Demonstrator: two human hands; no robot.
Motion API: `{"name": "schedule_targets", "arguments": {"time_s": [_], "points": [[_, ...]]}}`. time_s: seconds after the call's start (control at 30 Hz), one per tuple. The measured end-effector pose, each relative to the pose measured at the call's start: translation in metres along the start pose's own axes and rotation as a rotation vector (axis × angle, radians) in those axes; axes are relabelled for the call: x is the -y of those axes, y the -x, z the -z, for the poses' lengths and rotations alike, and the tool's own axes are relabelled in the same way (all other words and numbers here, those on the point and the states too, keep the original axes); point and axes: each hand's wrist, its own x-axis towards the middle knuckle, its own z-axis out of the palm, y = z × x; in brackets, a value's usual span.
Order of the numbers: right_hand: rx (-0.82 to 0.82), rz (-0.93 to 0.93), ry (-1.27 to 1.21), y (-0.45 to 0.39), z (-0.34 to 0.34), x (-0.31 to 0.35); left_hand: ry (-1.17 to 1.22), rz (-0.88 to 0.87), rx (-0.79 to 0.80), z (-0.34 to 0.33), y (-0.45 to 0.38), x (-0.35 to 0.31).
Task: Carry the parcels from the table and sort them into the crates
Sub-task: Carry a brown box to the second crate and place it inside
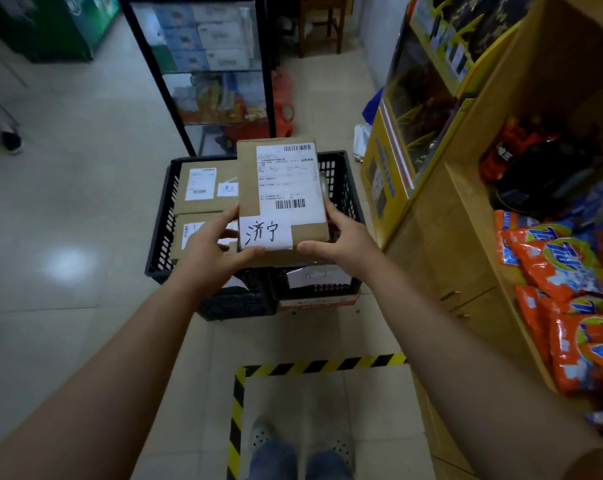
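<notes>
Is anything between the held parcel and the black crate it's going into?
Nothing visible. Both hands, left hand and right hand, hold the parcel over the crate; two parcels fill its left side, the right side looks free.

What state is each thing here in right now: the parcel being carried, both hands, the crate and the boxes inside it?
Held parcel: lifted over the crate, label side up.
Left hand: grips the parcel's near left corner.
Right hand: grips its near right corner.
Black crate: on the floor, open-topped, partly filled.
Two boxes in crate: lying flat, labels up.
</notes>
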Motion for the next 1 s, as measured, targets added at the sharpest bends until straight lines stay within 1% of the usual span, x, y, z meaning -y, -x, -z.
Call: {"name": "schedule_targets", "arguments": {"time_s": [0.1,0.23,0.3,0.4,0.5,0.67,0.83,1.0], "points": [[0.047,0.030,-0.043,-0.020,-0.039,0.030,-0.012,0.022,-0.081,0.048,0.007,0.016],[0.090,0.058,-0.055,-0.044,-0.085,0.062,-0.036,0.030,-0.138,0.101,0.010,0.039],[0.100,0.054,-0.047,-0.051,-0.101,0.069,-0.040,0.029,-0.148,0.116,0.009,0.052],[0.094,0.043,-0.044,-0.057,-0.109,0.070,-0.014,0.032,-0.146,0.121,0.003,0.062],[0.068,0.021,-0.033,-0.060,-0.101,0.064,0.005,0.009,-0.114,0.108,-0.009,0.064],[-0.007,-0.011,0.000,-0.066,-0.062,0.043,0.008,-0.041,-0.043,0.068,-0.045,0.052],[-0.055,-0.056,0.012,-0.080,-0.009,0.000,-0.022,-0.069,0.034,0.011,-0.095,0.039],[-0.062,-0.107,0.005,-0.103,0.050,-0.045,0.022,-0.018,0.097,-0.059,-0.138,0.019]]}}
